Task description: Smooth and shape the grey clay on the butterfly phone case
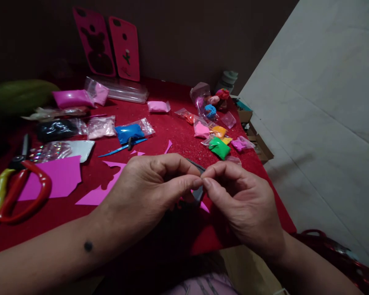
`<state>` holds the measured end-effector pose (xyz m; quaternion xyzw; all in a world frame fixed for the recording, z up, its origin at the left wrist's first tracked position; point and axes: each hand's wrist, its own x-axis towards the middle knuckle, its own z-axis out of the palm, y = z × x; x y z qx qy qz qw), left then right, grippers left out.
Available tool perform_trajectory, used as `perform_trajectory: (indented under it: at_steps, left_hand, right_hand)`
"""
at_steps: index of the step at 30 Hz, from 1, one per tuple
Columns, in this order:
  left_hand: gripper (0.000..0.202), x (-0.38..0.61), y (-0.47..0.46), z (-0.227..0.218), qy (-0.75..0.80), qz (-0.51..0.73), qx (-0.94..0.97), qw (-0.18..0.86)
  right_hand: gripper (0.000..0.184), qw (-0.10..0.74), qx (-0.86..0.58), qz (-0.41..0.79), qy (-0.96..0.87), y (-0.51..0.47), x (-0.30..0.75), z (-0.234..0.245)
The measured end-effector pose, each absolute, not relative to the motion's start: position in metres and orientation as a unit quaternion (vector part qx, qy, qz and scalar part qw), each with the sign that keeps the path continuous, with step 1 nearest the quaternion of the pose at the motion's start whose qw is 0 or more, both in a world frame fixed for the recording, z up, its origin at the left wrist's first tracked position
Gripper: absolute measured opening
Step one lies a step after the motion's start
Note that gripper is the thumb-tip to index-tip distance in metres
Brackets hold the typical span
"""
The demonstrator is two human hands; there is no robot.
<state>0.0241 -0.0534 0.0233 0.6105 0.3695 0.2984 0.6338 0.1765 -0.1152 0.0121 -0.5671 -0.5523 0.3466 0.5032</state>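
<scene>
Left hand (147, 184), right hand (242, 200): fingers closed tip to tip on small dark grey flat strip (199, 192), just above near edge of red cloth surface (178, 141). Risk: slip from thin pinch, drop off edge into shadow.

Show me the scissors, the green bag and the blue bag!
scissors (47, 186), head view, red handle.
green bag (219, 148), head view, its middle.
blue bag (129, 132), head view, blue filling.

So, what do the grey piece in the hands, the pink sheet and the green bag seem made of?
Grey piece: thin, matte, probably foam sheet or paper. Pink sheet: flat, matte, cleanly cut edges, likely craft foam or paper. Green bag: glossy clear plastic around soft, matte lump, perhaps modelling clay.
</scene>
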Motion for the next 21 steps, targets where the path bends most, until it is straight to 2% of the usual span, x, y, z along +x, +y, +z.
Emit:
perform_trajectory:
  at_steps: [9,15,17,21]
  left_hand:
    - [0.012,0.021,-0.048,0.019,0.380,0.215,0.585,0.684]
    - [0.011,0.010,-0.037,0.024,0.265,0.127,0.542,0.787]
    - [0.010,0.006,-0.029,0.027,0.258,0.134,0.582,0.759]
    - [0.016,0.007,-0.010,0.025,0.333,0.228,0.710,0.577]
  right_hand:
    - [0.008,0.440,-0.601,0.168,-0.646,-0.115,0.174,0.007]
    - [0.007,0.435,-0.616,0.135,-0.643,-0.112,0.186,0.010]
    - [0.006,0.447,-0.622,0.140,-0.628,-0.110,0.194,0.015]
    - [0.006,0.454,-0.625,0.147,-0.618,-0.100,0.218,0.026]
